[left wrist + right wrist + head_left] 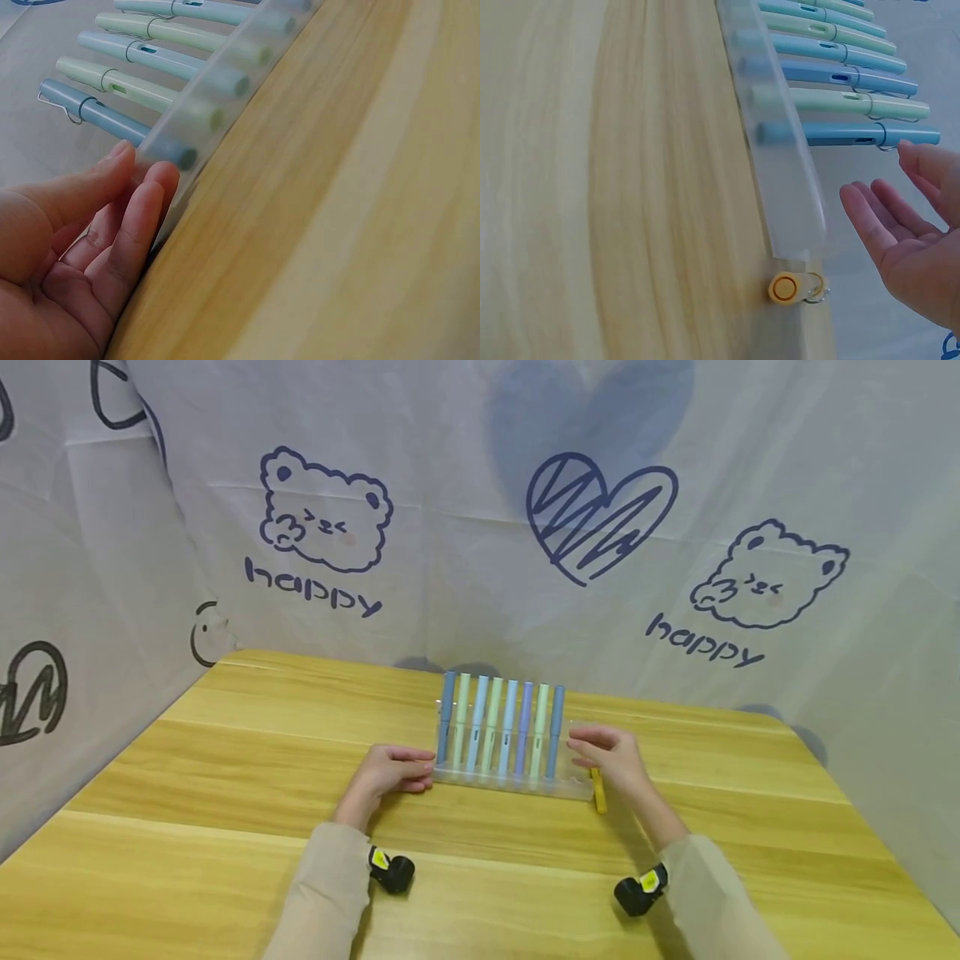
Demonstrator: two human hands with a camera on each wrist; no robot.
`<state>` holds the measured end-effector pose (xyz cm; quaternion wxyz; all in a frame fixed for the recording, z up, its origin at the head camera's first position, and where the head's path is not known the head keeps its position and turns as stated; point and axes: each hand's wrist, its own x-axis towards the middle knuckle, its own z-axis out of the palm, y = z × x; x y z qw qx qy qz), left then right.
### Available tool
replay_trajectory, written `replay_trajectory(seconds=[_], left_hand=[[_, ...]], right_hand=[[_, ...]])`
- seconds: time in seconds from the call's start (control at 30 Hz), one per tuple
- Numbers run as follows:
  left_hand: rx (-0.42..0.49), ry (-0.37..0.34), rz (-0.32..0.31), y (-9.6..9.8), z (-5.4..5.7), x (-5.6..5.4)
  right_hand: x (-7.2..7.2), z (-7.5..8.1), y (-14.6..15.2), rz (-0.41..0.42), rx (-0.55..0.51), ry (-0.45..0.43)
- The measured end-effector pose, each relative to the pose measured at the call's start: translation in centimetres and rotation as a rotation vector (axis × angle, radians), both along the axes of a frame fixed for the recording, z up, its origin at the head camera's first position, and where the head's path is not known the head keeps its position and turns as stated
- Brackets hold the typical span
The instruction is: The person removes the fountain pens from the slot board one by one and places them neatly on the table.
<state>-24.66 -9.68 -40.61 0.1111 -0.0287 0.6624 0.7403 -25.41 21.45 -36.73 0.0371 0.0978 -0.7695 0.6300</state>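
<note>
Several pastel fountain pens (pixel 508 727) in blue, green and purple stand side by side, leaning back in a frosted clear pen stand (pixel 517 781). My left hand (pixel 392 774) pinches the stand's left end between thumb and fingers, beside a dark blue pen (pixel 112 120). Near the other end, my right hand (pixel 611 756) is held with loosely bent fingers and nothing in its grasp. Its thumb is close to the cap of the rightmost blue pen (pixel 855 134); whether they touch I cannot tell. A yellow pen (pixel 598 792) lies on the table just past the stand's right end.
The wooden table (pixel 480 893) extends around the stand on all sides. Behind it hangs a white cloth (pixel 450 568) printed with bears, hearts and lettering. Black wrist cameras (pixel 641 891) are strapped at both sleeves.
</note>
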Motion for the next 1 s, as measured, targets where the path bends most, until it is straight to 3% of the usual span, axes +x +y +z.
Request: replay_trajectory(seconds=[0.2,0.4,1.0], left_hand=[[0.002,-0.011,0.002,-0.1,0.1,0.0],[0.002,0.002,-0.004,-0.1,0.0,0.0],[0.007,-0.006,-0.011,-0.1,0.1,0.1]], right_hand=[[-0.5,-0.9,-0.2,0.054,-0.060,0.040],[-0.6,-0.8,-0.8,0.075,-0.053,0.005],[-0.7,-0.4,-2.0,0.052,-0.030,-0.033]])
